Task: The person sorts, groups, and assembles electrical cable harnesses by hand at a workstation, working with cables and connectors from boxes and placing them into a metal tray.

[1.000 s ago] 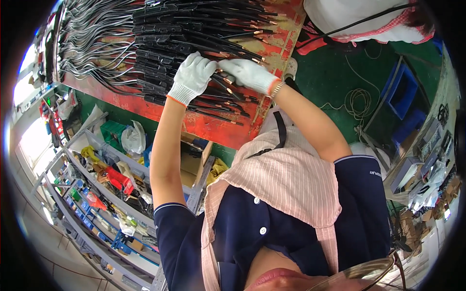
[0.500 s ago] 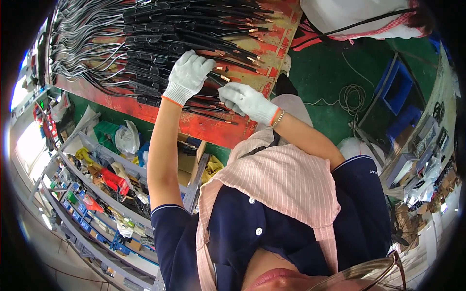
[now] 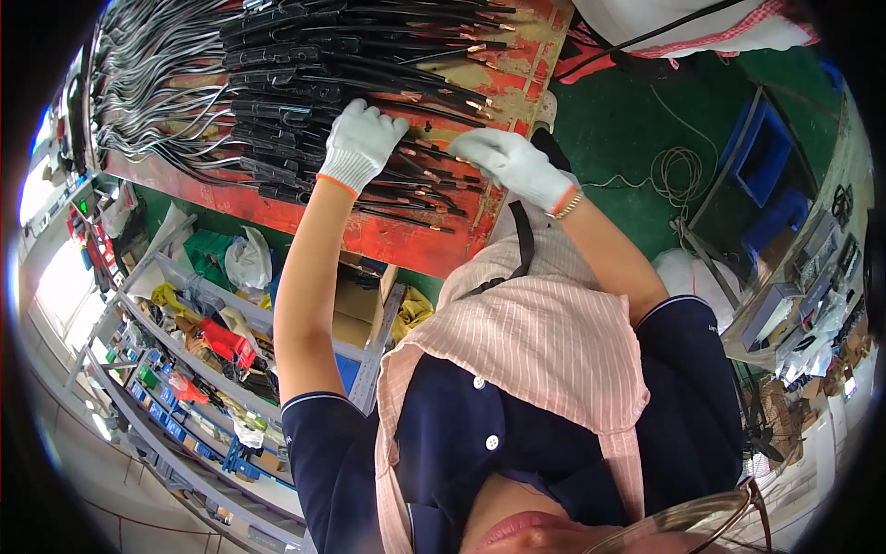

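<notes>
Many black cables (image 3: 415,78) with bare copper ends lie in rows across a worn red table (image 3: 388,237). Toward the left they run through black moulded housings (image 3: 277,80) into wavy grey cables (image 3: 161,69). My left hand (image 3: 363,146), in a white knit glove, is closed over the black cables just right of the housings; its fingertips are partly hidden. My right hand (image 3: 512,166), gloved the same way, hovers by the copper ends near the table's right edge. Its fingers are stretched out together, and I see nothing held in them.
Shelving (image 3: 198,286) with bags and bins stands at the lower left. To the right, a coiled pale cord (image 3: 676,175) and a blue crate (image 3: 764,152) are on the green floor. A white sack (image 3: 683,28) with red checked trim is at the upper right.
My right hand has moved right, away from my left hand, and its curled fingers have straightened. My left hand stays nearly in place over the cables.
</notes>
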